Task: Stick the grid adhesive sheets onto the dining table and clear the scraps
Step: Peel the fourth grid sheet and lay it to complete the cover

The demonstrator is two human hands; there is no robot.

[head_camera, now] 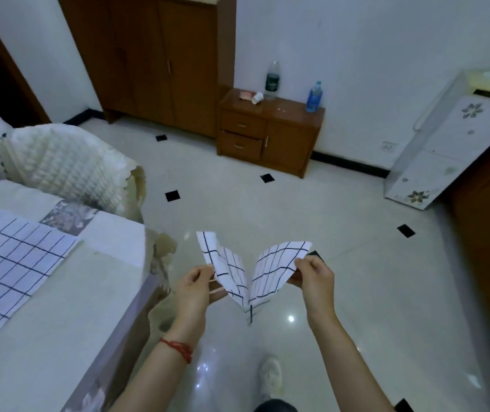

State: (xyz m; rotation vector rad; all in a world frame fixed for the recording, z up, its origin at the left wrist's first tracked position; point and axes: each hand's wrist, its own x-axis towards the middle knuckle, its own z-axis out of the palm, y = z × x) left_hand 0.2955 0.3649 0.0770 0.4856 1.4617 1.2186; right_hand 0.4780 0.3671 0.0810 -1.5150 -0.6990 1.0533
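A small piece of white grid adhesive sheet point(276, 264) with dark lines hangs in the air over the floor, bent into a V. My left hand point(197, 288) pinches its left flap and my right hand point(316, 276) pinches its right flap; the two flaps spread apart and meet at a point below. At the left, the dining table point(59, 307) has a pale top, and a large grid sheet point(8, 257) lies flat on it.
A chair with a quilted cream cover point(68, 165) stands by the table's far end. Across the glossy tiled floor point(342, 292) stand a wooden wardrobe point(154, 60), a low cabinet point(270, 132) with two bottles, and a white cabinet point(452, 141) at right. My shoe point(272, 373) shows below.
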